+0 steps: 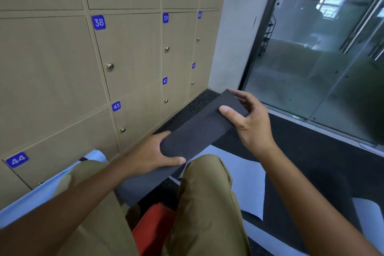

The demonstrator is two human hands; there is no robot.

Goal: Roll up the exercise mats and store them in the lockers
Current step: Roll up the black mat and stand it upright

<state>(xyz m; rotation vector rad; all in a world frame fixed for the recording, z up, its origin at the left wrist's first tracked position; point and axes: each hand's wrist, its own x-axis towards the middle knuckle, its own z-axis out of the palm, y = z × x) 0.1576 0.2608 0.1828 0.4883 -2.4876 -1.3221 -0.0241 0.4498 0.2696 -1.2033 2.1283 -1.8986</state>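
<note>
Left hand grips the rolled dark mat's near end; right hand's fingers pinch its far end, near closed lockers.

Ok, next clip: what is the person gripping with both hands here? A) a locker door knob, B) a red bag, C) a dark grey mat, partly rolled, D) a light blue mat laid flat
C: the left hand holds the near end and the right hand the far end of the dark grey mat, above the knees; the locker doors are closed.
</note>
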